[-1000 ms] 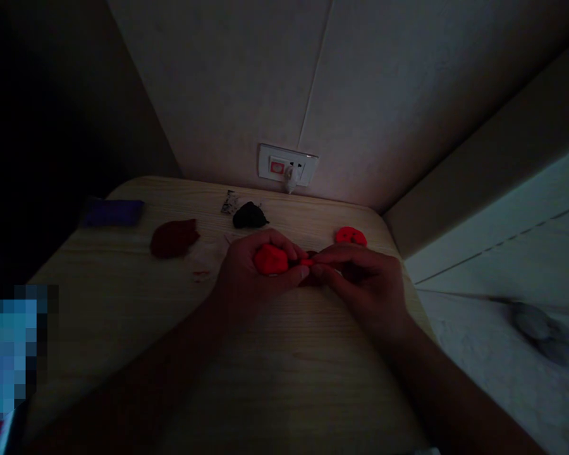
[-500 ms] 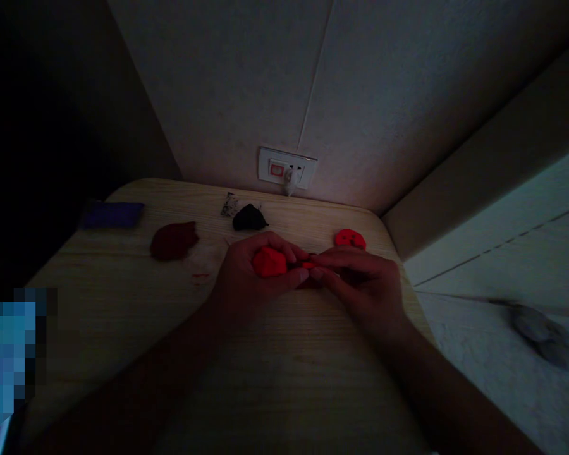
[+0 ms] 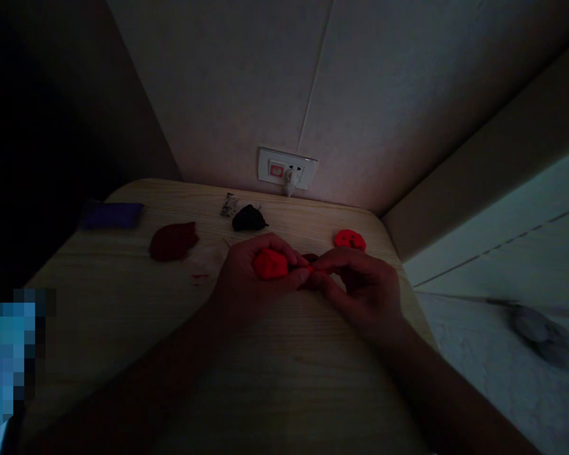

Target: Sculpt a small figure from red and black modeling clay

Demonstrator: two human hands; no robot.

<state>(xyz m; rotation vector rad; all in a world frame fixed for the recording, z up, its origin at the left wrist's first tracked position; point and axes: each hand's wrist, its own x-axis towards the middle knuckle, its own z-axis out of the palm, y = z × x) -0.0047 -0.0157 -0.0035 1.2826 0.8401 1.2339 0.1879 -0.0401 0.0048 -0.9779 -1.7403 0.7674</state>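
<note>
My left hand point(image 3: 251, 272) is curled around a bright red lump of modelling clay point(image 3: 270, 264), which shows between thumb and fingers. Its thumb and fingertips also meet at a small red piece of clay point(image 3: 310, 270). From the other side, my right hand point(image 3: 365, 284) pinches that same small piece between thumb and forefinger. Beneath the fingertips lies a dark red shape point(image 3: 309, 258), mostly hidden by the hands. Just behind my right hand, a flat red clay disc point(image 3: 349, 239) with small dark holes rests on the table.
On the wooden table point(image 3: 265, 379) lie a black clay lump point(image 3: 249, 218), a dark red flattened clay piece point(image 3: 173, 241) and a purple packet point(image 3: 112, 215). A wall socket point(image 3: 287, 168) with a plug sits behind. A pixelated bright blue area point(image 3: 4, 360) shows at lower left.
My right hand's fingers have shifted slightly at the small red piece, showing more of the palm. The left hand keeps its hold on the red lump, almost unmoved.
</note>
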